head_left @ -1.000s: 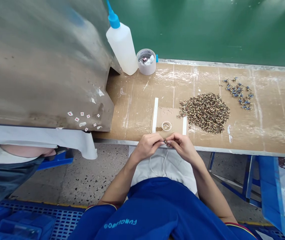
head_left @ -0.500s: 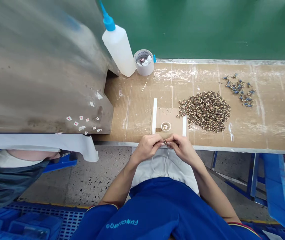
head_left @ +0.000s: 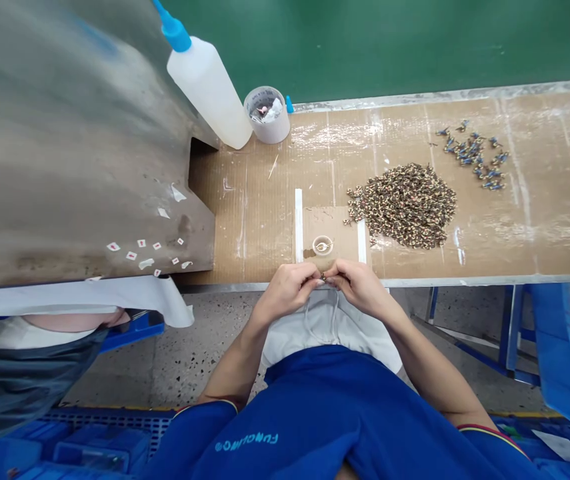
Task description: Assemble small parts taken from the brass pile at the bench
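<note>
My left hand [head_left: 292,285] and my right hand [head_left: 357,283] meet at the front edge of the cardboard-covered bench. Their fingertips pinch a tiny dark-and-gold piece [head_left: 323,277] between them; its exact kind is too small to make out. Just beyond the fingers stands a small round clear cup [head_left: 323,245] on a cardboard pad [head_left: 335,223]. To the right lies a heap of similar small brown-and-gold pieces [head_left: 407,205]. Farther right is a loose scatter of small pieces with blue parts [head_left: 472,157].
A white squeeze bottle [head_left: 209,90] with a blue nozzle and a tub [head_left: 269,123] of scraps stand at the back left. A metal housing [head_left: 79,153] fills the left side. Another person's arm [head_left: 72,321] shows at lower left. A blue bin [head_left: 557,347] is at right.
The camera view has turned slightly, shifting the bench in the picture. Both hands stay together at the bench edge, still pinching the tiny piece.
</note>
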Demonstrator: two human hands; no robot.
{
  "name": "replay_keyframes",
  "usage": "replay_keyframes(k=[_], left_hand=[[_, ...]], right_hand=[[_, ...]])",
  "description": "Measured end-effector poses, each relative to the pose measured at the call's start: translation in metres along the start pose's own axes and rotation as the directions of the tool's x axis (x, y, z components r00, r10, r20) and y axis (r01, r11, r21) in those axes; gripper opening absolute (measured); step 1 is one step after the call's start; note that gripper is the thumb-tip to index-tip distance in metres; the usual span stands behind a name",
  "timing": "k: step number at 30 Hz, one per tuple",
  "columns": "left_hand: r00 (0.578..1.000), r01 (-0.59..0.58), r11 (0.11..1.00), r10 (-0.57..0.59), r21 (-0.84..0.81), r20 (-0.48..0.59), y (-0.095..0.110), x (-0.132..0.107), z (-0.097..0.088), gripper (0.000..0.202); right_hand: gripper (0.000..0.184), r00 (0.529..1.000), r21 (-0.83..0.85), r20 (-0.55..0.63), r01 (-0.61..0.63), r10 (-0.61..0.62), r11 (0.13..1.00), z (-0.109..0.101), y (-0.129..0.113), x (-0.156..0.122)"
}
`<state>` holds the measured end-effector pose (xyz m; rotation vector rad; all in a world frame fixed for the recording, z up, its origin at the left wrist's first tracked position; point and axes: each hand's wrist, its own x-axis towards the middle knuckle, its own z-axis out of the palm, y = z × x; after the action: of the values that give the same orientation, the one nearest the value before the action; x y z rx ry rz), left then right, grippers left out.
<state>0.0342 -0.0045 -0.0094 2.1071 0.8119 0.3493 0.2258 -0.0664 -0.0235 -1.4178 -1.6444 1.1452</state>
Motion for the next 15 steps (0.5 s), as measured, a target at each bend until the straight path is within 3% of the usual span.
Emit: replay_keyframes(k=[6,15], left_hand=[[1.0,-0.01,1.0,0.01,-0.016,0.029,-0.0007,0.0021,-0.003,0.017],[0.999,0.004,0.991,-0.01,-0.132,-0.046,0.0009,0.0001,0.0007,0.019]], right_hand=[[0.016,0.996,-0.023,0.088,-0.022,0.024,1.0,-0.0067,-0.003,0.0055],[0.014,0.999,0.029,-0.003,-0.053,0.054,0.998,0.0008,-0.0051,0.0016]])
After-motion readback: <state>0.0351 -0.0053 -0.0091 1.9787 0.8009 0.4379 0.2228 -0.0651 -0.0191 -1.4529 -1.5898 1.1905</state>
